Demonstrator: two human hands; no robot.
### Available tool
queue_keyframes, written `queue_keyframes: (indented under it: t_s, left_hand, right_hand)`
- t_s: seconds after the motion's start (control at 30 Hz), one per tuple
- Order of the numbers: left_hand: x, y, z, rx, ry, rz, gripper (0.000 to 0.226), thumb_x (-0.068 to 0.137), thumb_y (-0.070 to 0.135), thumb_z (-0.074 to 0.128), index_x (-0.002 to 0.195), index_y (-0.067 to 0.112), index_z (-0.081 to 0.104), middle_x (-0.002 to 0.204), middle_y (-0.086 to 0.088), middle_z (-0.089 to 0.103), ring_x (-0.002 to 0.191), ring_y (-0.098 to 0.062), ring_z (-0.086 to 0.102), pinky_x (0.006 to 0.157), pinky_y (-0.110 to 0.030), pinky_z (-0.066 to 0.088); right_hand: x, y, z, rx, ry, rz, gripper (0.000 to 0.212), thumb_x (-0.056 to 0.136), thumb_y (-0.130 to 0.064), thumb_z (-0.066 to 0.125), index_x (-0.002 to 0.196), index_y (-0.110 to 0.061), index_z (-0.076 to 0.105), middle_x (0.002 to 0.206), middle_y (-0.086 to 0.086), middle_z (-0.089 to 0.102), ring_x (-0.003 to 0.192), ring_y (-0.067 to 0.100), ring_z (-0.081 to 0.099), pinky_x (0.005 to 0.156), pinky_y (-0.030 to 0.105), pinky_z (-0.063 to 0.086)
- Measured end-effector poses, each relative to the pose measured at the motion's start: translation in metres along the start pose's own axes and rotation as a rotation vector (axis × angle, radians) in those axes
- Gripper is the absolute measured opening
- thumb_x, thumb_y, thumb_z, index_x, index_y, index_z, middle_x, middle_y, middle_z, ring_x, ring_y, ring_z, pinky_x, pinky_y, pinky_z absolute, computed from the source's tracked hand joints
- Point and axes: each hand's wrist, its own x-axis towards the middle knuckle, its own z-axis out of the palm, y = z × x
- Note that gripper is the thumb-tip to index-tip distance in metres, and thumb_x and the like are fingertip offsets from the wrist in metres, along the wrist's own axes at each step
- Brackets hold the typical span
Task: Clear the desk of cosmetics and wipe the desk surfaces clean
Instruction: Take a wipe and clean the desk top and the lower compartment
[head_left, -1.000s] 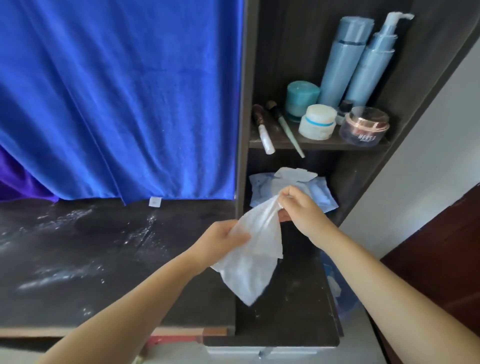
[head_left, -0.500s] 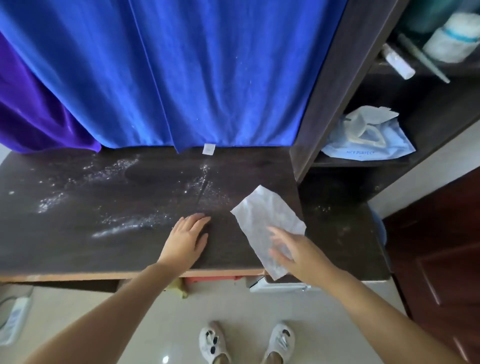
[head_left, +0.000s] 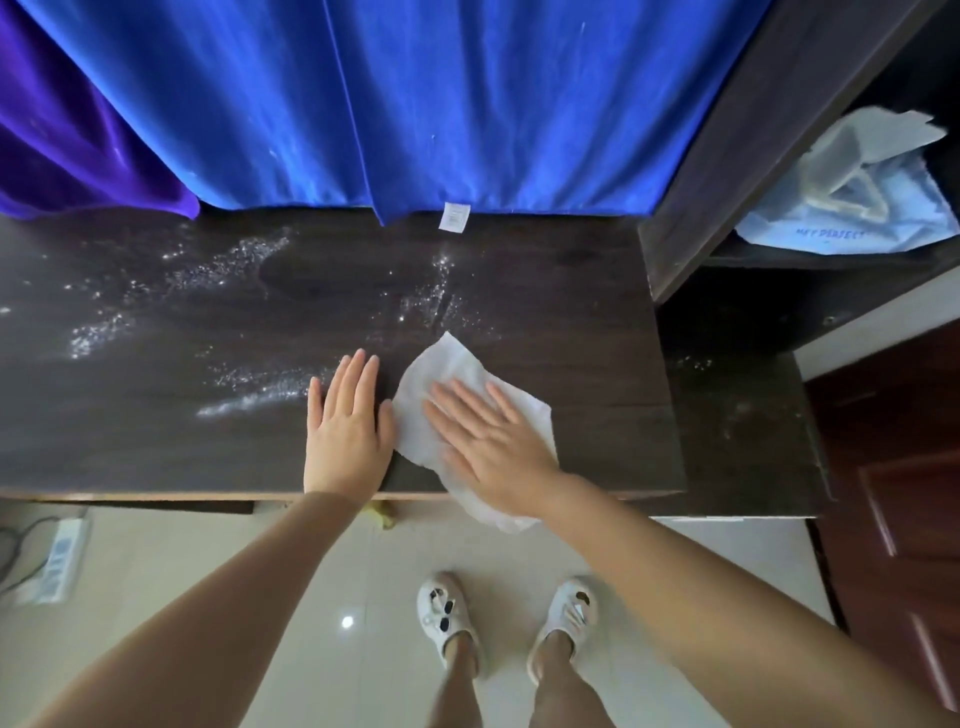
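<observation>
A white wipe (head_left: 452, 374) lies spread on the dark wooden desk (head_left: 156, 447) near its front edge, one corner hanging over the edge. My right hand (head_left: 488, 436) presses flat on the wipe with straight fingers. Just left of the wipe, my left hand (head_left: 348, 421) rests flat on the bare desk, fingers together. White powder (head_left: 249, 400) is streaked across the desk to the left of and behind my hands. No cosmetics are in view.
A blue curtain (head_left: 415, 104) and a purple one (head_left: 62, 119) hang behind the desk. A dark shelf unit (head_left: 727, 145) stands at right, holding a pale blue wipe pack (head_left: 841, 218). A power strip (head_left: 57, 561) lies on the tiled floor at left.
My right hand has slid the wipe leftward and now lies flat on it, close beside my left hand. The view has tilted further down; the cosmetics shelf has left the frame.
</observation>
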Motion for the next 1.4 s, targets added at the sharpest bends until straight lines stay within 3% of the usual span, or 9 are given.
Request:
queue_keyframes:
  t_s: [0.07, 0.27, 0.43, 0.6, 0.73, 0.87, 1.03, 1.17, 1.4]
  left_hand:
    - [0.001, 0.002, -0.001, 0.01, -0.008, 0.013, 0.055, 0.09, 0.031, 0.024, 0.135, 0.004, 0.04, 0.142, -0.014, 0.041, 0.135, -0.027, 0.032, 0.112, -0.049, 0.016]
    - [0.001, 0.0, 0.0, 0.024, -0.017, 0.01, 0.054, 0.091, 0.033, 0.023, 0.136, 0.006, 0.039, 0.143, -0.011, 0.041, 0.135, -0.025, 0.031, 0.112, -0.048, 0.017]
    - [0.0, 0.0, 0.001, -0.055, 0.032, -0.002, 0.055, 0.091, 0.032, 0.022, 0.136, 0.005, 0.037, 0.144, -0.011, 0.039, 0.136, -0.024, 0.03, 0.114, -0.043, 0.011]
    - [0.002, 0.002, -0.001, -0.056, 0.009, 0.004, 0.056, 0.091, 0.035, 0.022, 0.136, 0.006, 0.038, 0.145, -0.011, 0.037, 0.137, -0.024, 0.028, 0.113, -0.047, 0.01]
    - [0.01, 0.015, 0.003, 0.057, -0.075, 0.083, 0.054, 0.092, 0.036, 0.022, 0.135, 0.008, 0.04, 0.145, -0.011, 0.038, 0.136, -0.026, 0.029, 0.112, -0.051, 0.016]
    - [0.011, 0.013, 0.007, 0.089, -0.054, 0.001, 0.054, 0.091, 0.036, 0.023, 0.134, 0.008, 0.041, 0.144, -0.012, 0.039, 0.136, -0.027, 0.03, 0.112, -0.051, 0.014]
    - [0.012, 0.015, 0.007, 0.076, -0.033, -0.045, 0.055, 0.091, 0.035, 0.023, 0.133, 0.005, 0.04, 0.143, -0.014, 0.039, 0.136, -0.028, 0.029, 0.112, -0.051, 0.012]
    - [0.012, 0.017, 0.006, 0.111, -0.04, -0.05, 0.052, 0.09, 0.033, 0.025, 0.129, 0.004, 0.045, 0.141, -0.016, 0.042, 0.133, -0.03, 0.032, 0.11, -0.054, 0.018]
    - [0.012, 0.017, 0.009, 0.132, -0.038, -0.036, 0.051, 0.09, 0.031, 0.027, 0.129, 0.005, 0.046, 0.141, -0.016, 0.041, 0.133, -0.029, 0.032, 0.112, -0.05, 0.017]
  right_hand:
    - [-0.028, 0.053, -0.003, -0.055, 0.034, 0.01, 0.052, 0.097, -0.038, 0.018, 0.144, -0.018, 0.025, 0.151, 0.001, 0.031, 0.141, 0.02, 0.025, 0.113, 0.045, 0.013]
    - [-0.02, 0.086, -0.01, 0.135, 0.203, 0.861, 0.057, 0.095, -0.033, 0.017, 0.146, -0.007, 0.017, 0.157, 0.01, 0.014, 0.145, 0.026, 0.01, 0.117, 0.048, 0.01]
    - [0.045, -0.034, 0.005, 0.091, 0.195, 0.361, 0.054, 0.087, -0.035, 0.031, 0.127, -0.007, 0.054, 0.138, 0.011, 0.051, 0.13, 0.028, 0.045, 0.109, 0.047, 0.028]
    - [-0.009, 0.014, 0.002, -0.094, 0.005, -0.118, 0.052, 0.094, -0.037, 0.027, 0.143, -0.02, 0.03, 0.151, 0.0, 0.032, 0.14, 0.019, 0.027, 0.112, 0.041, 0.014]
    - [-0.03, 0.115, -0.013, -0.042, 0.106, 0.342, 0.053, 0.094, -0.031, 0.022, 0.144, -0.014, 0.021, 0.151, 0.009, 0.029, 0.139, 0.031, 0.028, 0.114, 0.044, 0.013]
    - [0.043, 0.111, -0.03, 0.135, 0.172, 0.926, 0.056, 0.099, -0.032, 0.019, 0.147, -0.007, 0.004, 0.158, 0.01, 0.0, 0.145, 0.023, -0.002, 0.118, 0.047, 0.002]
    - [0.105, 0.03, -0.021, 0.085, 0.013, 0.296, 0.058, 0.099, -0.033, 0.021, 0.147, -0.008, 0.0, 0.157, 0.009, -0.006, 0.145, 0.022, -0.008, 0.116, 0.04, -0.009]
    - [0.059, 0.072, -0.024, -0.023, -0.107, -0.215, 0.058, 0.093, -0.042, 0.002, 0.145, -0.019, -0.009, 0.155, -0.004, -0.01, 0.143, 0.012, -0.012, 0.118, 0.036, -0.008]
    - [0.076, 0.171, -0.046, 0.116, 0.172, 0.845, 0.056, 0.099, -0.028, 0.023, 0.146, -0.002, 0.009, 0.157, 0.015, 0.007, 0.145, 0.027, 0.003, 0.118, 0.041, 0.0]
